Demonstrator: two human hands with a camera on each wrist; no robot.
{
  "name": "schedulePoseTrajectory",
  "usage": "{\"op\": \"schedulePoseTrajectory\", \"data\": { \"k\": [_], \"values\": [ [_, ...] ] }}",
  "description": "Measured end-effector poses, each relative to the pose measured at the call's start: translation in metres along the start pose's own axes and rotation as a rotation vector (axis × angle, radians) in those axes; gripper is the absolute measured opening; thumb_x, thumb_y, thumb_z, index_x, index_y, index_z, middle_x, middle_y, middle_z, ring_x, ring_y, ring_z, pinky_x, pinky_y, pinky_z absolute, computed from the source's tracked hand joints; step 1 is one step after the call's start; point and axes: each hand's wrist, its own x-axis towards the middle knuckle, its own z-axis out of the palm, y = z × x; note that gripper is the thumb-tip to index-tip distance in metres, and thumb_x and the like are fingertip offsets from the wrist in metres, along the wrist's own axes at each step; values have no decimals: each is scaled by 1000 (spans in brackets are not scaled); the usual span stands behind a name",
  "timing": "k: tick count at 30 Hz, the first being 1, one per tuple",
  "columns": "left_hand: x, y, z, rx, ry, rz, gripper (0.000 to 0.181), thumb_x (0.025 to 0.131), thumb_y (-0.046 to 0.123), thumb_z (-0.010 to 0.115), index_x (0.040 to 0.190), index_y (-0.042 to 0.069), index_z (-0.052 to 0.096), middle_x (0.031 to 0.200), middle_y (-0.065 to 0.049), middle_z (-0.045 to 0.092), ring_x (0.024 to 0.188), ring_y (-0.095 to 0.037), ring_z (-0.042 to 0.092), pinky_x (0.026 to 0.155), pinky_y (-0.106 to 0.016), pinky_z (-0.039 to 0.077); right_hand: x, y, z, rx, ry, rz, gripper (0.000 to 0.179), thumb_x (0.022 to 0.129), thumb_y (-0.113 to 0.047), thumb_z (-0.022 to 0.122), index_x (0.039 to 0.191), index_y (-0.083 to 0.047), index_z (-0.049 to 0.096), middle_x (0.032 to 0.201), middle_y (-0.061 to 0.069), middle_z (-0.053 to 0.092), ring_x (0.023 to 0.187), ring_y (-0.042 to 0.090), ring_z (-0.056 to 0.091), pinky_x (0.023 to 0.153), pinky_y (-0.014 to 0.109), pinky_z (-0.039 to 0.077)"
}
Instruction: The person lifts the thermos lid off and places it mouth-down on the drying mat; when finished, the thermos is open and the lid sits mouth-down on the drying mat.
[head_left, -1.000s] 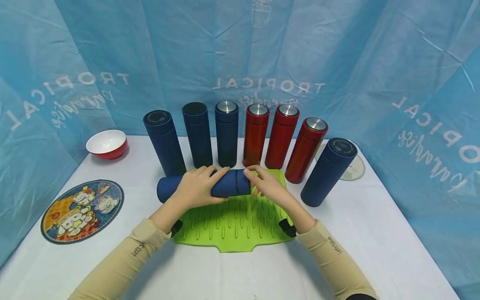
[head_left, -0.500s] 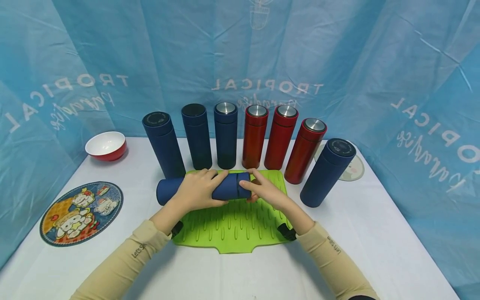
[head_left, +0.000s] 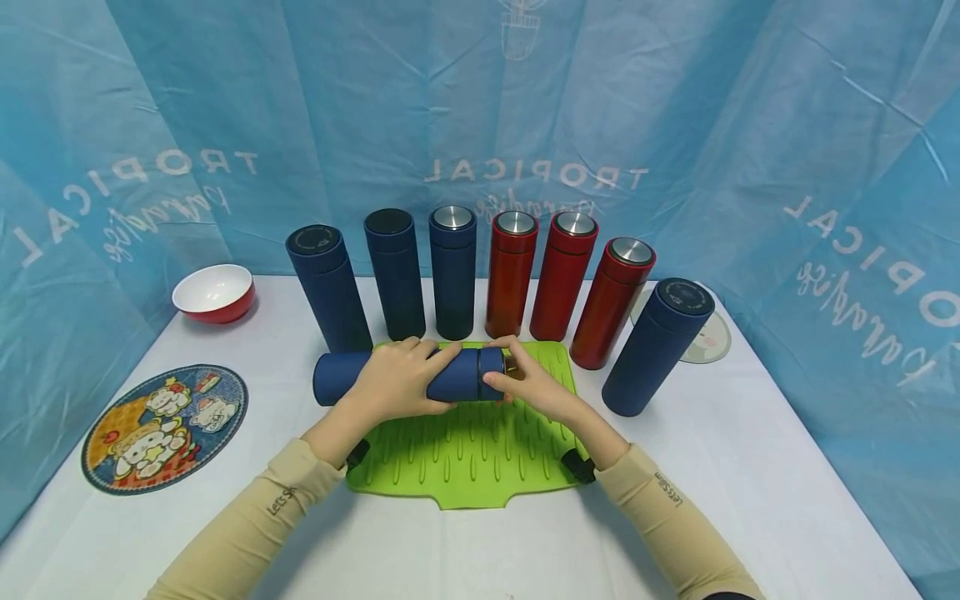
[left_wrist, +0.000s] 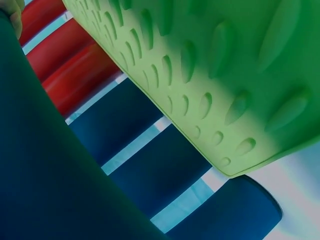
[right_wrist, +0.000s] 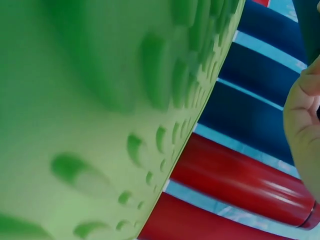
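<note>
A dark blue thermos bottle (head_left: 457, 377) lies sideways above the green ridged mat (head_left: 472, 458), its lid end (head_left: 491, 373) pointing right. My left hand (head_left: 397, 379) grips its body from above, fingers over the far side. At the lid, my right hand (head_left: 528, 379) holds the end between thumb and fingers; the palm side is hidden in the head view. The left wrist view shows the held thermos bottle (left_wrist: 50, 150) large along the left. In the right wrist view, part of the right hand (right_wrist: 305, 120) shows at the right edge beside the dark blue bottle.
Behind the mat stand blue thermos bottles (head_left: 393, 275) and red thermos bottles (head_left: 510, 275) in a row, with another blue bottle (head_left: 656, 350) at right. A red-and-white bowl (head_left: 217, 292) and round cartoon mat (head_left: 165, 429) lie left; a pale round mat (head_left: 708, 340) lies back right.
My right thumb has moved down across the lid, and its fingers have shifted around the lid end. The held thermos bottle has shifted slightly down and right, still in my left hand.
</note>
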Motion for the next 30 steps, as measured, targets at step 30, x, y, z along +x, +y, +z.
{"op": "schedulePoseTrajectory", "data": {
  "k": [30],
  "values": [
    [3, 1, 1, -49, 16, 18, 79, 64, 61, 71, 127, 18, 55, 102, -7, 65, 81, -22, 64, 57, -34, 51, -9, -1, -9, -560, 29, -267, 58, 82, -20, 70, 131, -9, 40, 91, 4, 50, 77, 16, 48, 64, 26, 45]
  ]
}}
